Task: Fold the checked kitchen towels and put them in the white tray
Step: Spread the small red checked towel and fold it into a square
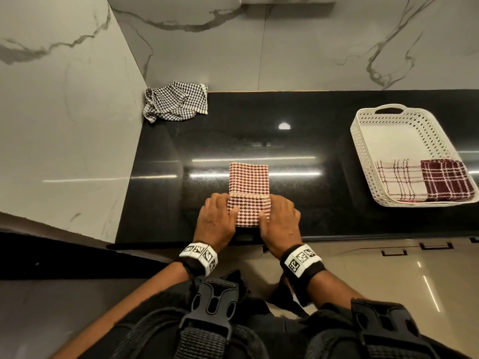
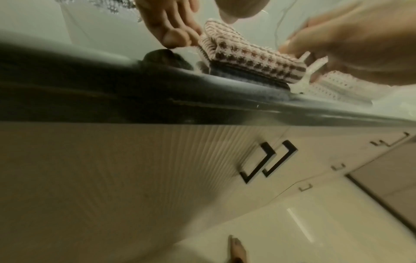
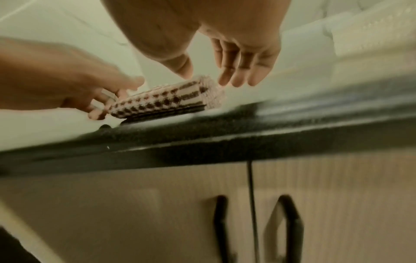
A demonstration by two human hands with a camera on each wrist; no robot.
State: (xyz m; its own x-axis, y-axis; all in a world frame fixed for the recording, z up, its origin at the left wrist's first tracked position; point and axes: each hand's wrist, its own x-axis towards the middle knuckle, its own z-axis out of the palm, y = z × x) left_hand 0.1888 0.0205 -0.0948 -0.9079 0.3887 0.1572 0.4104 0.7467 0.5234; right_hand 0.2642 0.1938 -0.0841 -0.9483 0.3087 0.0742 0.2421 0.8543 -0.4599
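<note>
A red-and-cream checked towel [image 1: 248, 180] lies as a narrow strip on the black counter [image 1: 311, 203], its near end folded over onto itself. My left hand [image 1: 217, 218] and right hand [image 1: 281, 220] pinch the two sides of that folded part, thumbs on top. In the left wrist view my fingers [image 2: 173, 35] touch the counter beside the towel [image 2: 252, 58]. In the right wrist view thumb and fingers [image 3: 236, 74] bracket the towel's corner [image 3: 162, 103]. A black-and-white checked towel [image 1: 176, 104] lies crumpled at the back left. The white tray [image 1: 363, 156] stands at the right.
In the tray's near end lie a folded cream plaid towel [image 1: 400, 182] and a folded maroon plaid towel [image 1: 445, 181]. Marble walls close off the counter at the left and back. Cabinet doors with black handles [image 2: 268, 160] hang below the counter's front edge.
</note>
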